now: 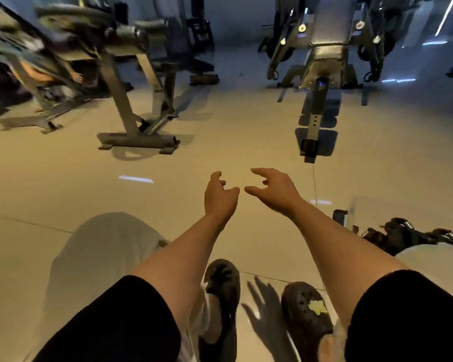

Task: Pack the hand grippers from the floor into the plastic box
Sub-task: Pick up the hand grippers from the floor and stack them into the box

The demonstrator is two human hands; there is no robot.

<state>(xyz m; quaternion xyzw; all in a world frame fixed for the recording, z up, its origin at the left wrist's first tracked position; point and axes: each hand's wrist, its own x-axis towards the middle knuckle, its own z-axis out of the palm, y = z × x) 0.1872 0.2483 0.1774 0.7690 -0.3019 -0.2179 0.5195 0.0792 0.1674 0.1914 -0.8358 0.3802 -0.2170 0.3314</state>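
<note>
Both my arms stretch forward over the pale floor. My left hand (220,195) and my right hand (273,189) hover side by side, thumbs almost touching, fingers loosely curled and holding nothing. A heap of black hand grippers (406,235) with metal springs lies at the right, beside my right forearm and behind my right knee. A faint see-through edge with a dark clip (340,215) shows just left of the heap; I cannot tell whether it is the plastic box or whether the grippers lie inside it.
A grey exercise-machine frame (139,126) stands on the floor ahead at the left. A weight bench (322,74) with a long foot stands ahead at the right. My dark clogs (306,309) are below, between my knees.
</note>
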